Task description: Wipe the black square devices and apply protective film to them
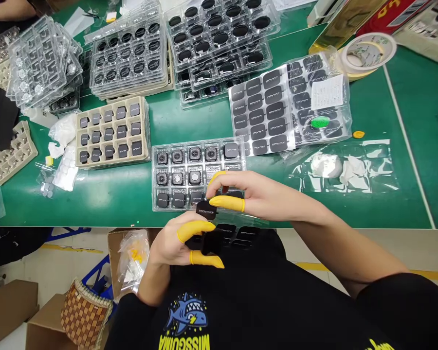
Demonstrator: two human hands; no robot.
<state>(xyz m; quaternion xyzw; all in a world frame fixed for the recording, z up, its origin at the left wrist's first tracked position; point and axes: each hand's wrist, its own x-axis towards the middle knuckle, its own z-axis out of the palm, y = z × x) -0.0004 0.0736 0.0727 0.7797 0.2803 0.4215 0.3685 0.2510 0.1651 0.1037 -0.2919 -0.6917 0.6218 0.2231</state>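
Note:
My right hand (241,192), with yellow finger cots on thumb and forefinger, pinches a black rounded-square sticker (206,210) with pale lettering. Just below it, my left hand (175,240), also in yellow cots, curls at the left end of a sticker sheet (241,232) held over my lap. Its grip is partly lost against my dark shirt. Behind both hands lies a clear plastic tray (154,187) of square watch-like pieces. Some show round backs, while several in the front row show black lettered faces. My right hand hides part of the tray's right side.
A beige tray (146,141) of dark square pieces stands left of the clear tray. Stacked clear trays (131,80) line the back. More sticker sheets (257,114), a tape roll (367,53) and a plastic sheet (368,167) lie to the right. The table edge runs just under my hands.

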